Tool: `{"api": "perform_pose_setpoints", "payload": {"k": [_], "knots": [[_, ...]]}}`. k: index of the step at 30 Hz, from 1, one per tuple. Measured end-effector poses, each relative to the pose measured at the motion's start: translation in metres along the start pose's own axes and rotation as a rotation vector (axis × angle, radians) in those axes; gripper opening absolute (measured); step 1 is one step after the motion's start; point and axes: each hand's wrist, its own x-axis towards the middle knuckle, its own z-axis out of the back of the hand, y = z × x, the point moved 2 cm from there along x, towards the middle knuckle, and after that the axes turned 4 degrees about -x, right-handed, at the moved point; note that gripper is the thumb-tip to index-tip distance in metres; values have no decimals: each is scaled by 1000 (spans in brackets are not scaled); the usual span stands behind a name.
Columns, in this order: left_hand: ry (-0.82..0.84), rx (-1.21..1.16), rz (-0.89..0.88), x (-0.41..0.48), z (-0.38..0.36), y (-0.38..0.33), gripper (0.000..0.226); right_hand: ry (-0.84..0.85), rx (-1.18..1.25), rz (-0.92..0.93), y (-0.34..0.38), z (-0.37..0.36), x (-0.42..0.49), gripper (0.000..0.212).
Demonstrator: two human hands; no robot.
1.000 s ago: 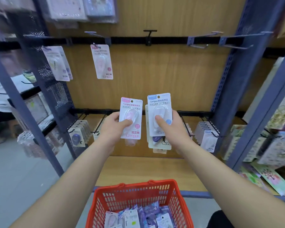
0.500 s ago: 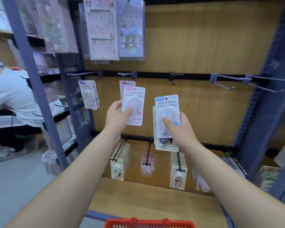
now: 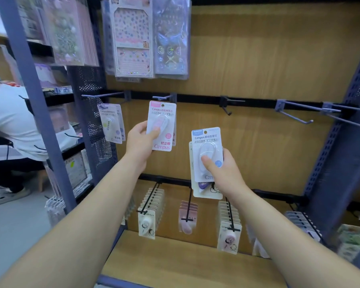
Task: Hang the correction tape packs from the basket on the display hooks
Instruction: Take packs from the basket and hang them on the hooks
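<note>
1. Fingers [image 3: 141, 127] of the left hand [image 3: 139, 142] are curling behind a pink-labelled correction tape pack [image 3: 162, 123] while the thumb is pressing across its clear blister. The hand is pinching the card near its left edge and holding it upright.
2. That pack's top edge is sitting just under the tip of a display hook [image 3: 163, 98] on the upper rail [image 3: 197, 99]. Whether its hang hole is catching the wire, I cannot tell. Another card's edge is peeking out just behind it on the right.
3. The right hand [image 3: 227, 175] is gripping a stack of packs [image 3: 208, 192]. Its thumb is lying on the blister of the blue-labelled pack [image 3: 206, 142] in front, and its fingers are wrapping round the back. This stack is hovering lower and to the right, apart from the pink one, in front of the wooden back panel [image 3: 258, 59].
4. Left of the pink pack, hanging packs [image 3: 110, 123] are dangling from a neighbouring hook on the same rail.
5. Further right, wire hooks [image 3: 295, 114] are jutting out from that rail.
6. Below, rows of packs [image 3: 152, 206] are hanging from the lower hooks above a wooden shelf [image 3: 175, 258].
7. Sticker sheets [image 3: 132, 40] are hanging higher up, and a person in a white top [image 3: 10, 125] is crouching at far left.
</note>
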Motion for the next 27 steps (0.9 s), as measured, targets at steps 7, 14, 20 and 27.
{"api": "perform_pose_setpoints", "payload": {"k": [7,14,20,27], "knots": [[-35,3,-16,3,8,13,36,7,-8,13,-10,-2,6,29],[-34,74,30,29,-1,10,28,9,15,18,-11,0,6,32],[-127,254,156,39,-15,13,62,47,114,-6,-8,8,-10,29],[220,178,136,-87,-16,57,16,78,146,-44,-28,-10,-41,29]]}}
